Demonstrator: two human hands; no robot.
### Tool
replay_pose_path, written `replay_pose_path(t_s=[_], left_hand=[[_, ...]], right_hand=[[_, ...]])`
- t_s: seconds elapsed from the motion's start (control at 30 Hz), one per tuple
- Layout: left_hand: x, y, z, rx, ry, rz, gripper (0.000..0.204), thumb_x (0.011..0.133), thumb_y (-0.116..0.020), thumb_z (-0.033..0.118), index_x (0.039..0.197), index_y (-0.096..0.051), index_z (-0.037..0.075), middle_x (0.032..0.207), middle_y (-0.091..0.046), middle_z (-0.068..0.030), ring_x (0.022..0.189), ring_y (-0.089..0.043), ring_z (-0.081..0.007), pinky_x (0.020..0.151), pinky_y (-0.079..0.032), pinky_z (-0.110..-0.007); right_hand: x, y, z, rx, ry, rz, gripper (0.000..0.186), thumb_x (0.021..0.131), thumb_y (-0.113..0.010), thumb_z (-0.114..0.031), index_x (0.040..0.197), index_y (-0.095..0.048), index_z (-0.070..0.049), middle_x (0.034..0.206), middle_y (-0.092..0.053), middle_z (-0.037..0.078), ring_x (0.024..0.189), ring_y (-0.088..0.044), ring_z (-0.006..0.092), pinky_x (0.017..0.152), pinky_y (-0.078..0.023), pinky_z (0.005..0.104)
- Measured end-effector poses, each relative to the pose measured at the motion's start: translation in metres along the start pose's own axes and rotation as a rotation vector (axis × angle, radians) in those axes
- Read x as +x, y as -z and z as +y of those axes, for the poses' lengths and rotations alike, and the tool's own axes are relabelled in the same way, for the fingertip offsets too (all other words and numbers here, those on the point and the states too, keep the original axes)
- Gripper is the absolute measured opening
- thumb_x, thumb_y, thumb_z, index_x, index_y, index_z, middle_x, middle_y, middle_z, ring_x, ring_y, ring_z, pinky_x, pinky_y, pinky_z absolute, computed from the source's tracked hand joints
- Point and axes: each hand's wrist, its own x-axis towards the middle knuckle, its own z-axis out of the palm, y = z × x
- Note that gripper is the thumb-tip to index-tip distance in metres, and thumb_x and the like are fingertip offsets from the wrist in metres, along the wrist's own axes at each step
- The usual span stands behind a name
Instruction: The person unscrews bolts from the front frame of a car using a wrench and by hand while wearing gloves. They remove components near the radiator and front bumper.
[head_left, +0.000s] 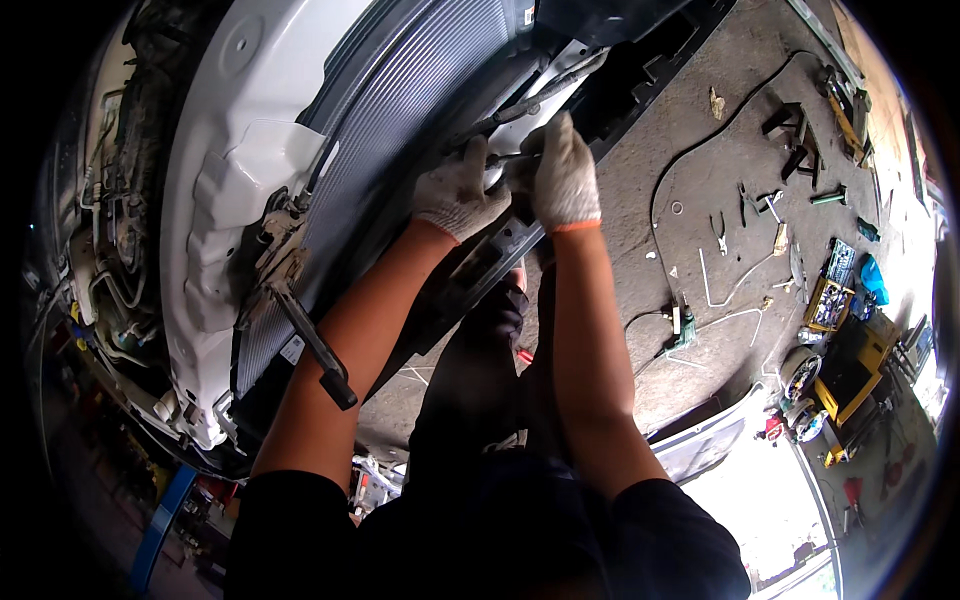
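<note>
Both of my hands wear whitish knit work gloves and reach into the open front of a white vehicle, in front of its radiator (400, 110). My left hand (463, 192) is closed, its fingers curled toward a small dark part between the hands; what it grips is hidden. Beside it on the right, my right hand (567, 180), with an orange cuff, is closed too, and its grip is hidden behind the glove. Just beyond the hands a dark wrapped hose or cable (545, 97) runs across a pale metal upright (530, 120). A long black bumper beam (490, 262) passes below my wrists.
The white body panel (215, 180) and a dark latch bracket (283, 240) with a protruding bar (318, 350) stand left. On the concrete floor at right lie pliers (719, 232), a green-bodied power tool (684, 328) with a black cable (660, 175), and a socket case (828, 303).
</note>
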Motion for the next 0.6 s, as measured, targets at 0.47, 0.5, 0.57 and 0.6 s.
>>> replay_pose_path(t_s=[0.47, 0.5, 0.57, 0.6], left_hand=[[0.003, 0.009, 0.001, -0.009, 0.048, -0.111, 0.068, 0.086, -0.073, 0.052, 0.133, -0.044, 0.013, 0.122, -0.074, -0.0198, 0.11, -0.073, -0.0374, 0.095, -0.057, -0.049], [0.004, 0.01, 0.003, -0.011, 0.035, -0.102, 0.068, 0.086, -0.073, 0.052, 0.133, -0.044, 0.013, 0.123, -0.073, -0.0199, 0.11, -0.073, -0.0375, 0.095, -0.057, -0.048], [0.003, 0.009, 0.003, 0.001, 0.028, -0.107, 0.071, 0.086, -0.072, 0.055, 0.135, -0.043, 0.013, 0.125, -0.072, -0.0203, 0.111, -0.073, -0.0379, 0.097, -0.057, -0.048], [0.003, 0.008, 0.003, 0.013, 0.026, -0.122, 0.075, 0.086, -0.071, 0.057, 0.137, -0.042, 0.012, 0.127, -0.071, -0.0206, 0.113, -0.072, -0.0382, 0.098, -0.057, -0.048]], right_hand=[[0.019, -0.007, 0.042, 0.292, 0.135, 0.295, 0.055, 0.11, -0.04, -0.055, 0.088, -0.053, -0.006, 0.07, -0.05, 0.006, 0.043, -0.043, 0.0164, 0.039, -0.035, 0.0311], [0.032, -0.007, 0.05, 0.256, 0.182, 0.337, 0.057, 0.11, -0.04, -0.055, 0.087, -0.052, -0.005, 0.07, -0.05, 0.006, 0.043, -0.043, 0.0166, 0.038, -0.035, 0.0317], [0.052, -0.001, 0.043, 0.139, 0.086, 0.268, 0.058, 0.11, -0.041, -0.056, 0.087, -0.052, -0.005, 0.07, -0.049, 0.006, 0.043, -0.044, 0.0166, 0.038, -0.035, 0.0315], [0.054, 0.002, 0.038, 0.077, 0.037, 0.237, 0.058, 0.11, -0.041, -0.057, 0.087, -0.052, -0.005, 0.07, -0.049, 0.005, 0.043, -0.044, 0.0166, 0.038, -0.035, 0.0314]])
